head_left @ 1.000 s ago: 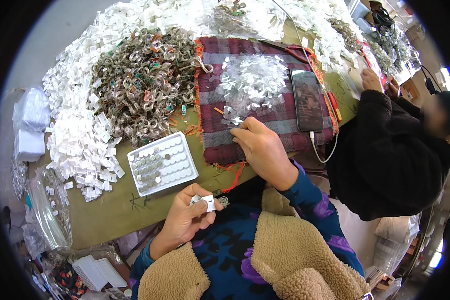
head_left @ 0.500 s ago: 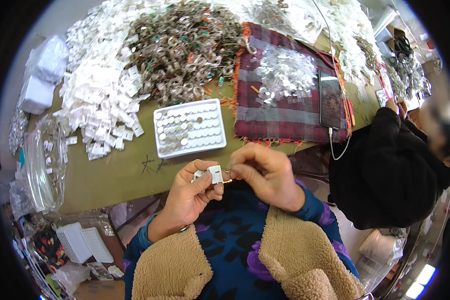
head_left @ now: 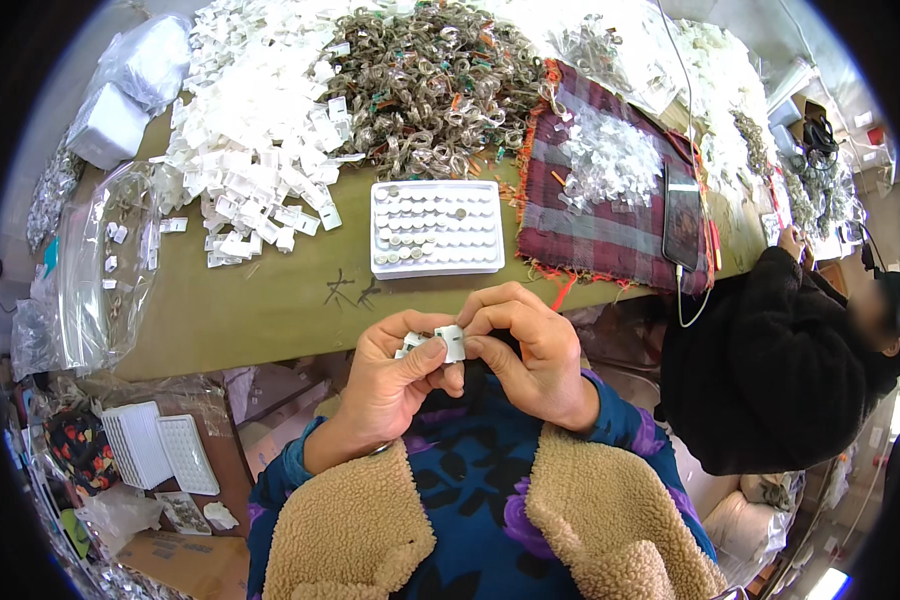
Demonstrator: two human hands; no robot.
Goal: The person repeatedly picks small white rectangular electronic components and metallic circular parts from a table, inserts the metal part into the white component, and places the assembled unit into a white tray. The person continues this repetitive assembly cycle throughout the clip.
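My left hand (head_left: pixel 390 385) is closed around small white plastic cases. One case (head_left: pixel 451 343) stands out between its thumb and fingers, and part of another white piece (head_left: pixel 410 345) shows behind the thumb. My right hand (head_left: pixel 535 355) comes in from the right, thumb and fingers pinched against the near side of that front case. Whatever lies between those fingertips is too small or hidden to make out. Beyond the hands, a white tray (head_left: pixel 435 268) with rows of round hollows holds several small round discs, mostly at its lower left.
White plastic cases (head_left: pixel 260 190) are heaped at the back left, beside tangled clear-and-brown strips (head_left: pixel 430 90). A plaid cloth (head_left: pixel 570 240) bears clear pieces (head_left: pixel 610 160) and a cabled phone (head_left: pixel 682 225). A person in black (head_left: pixel 770 370) sits at right. Clear plastic bags (head_left: pixel 100 280) lie left.
My right fingers have closed in on the white case from a small gap, where they pinched something tiny. The view has shifted, so the table's things sit further right and higher.
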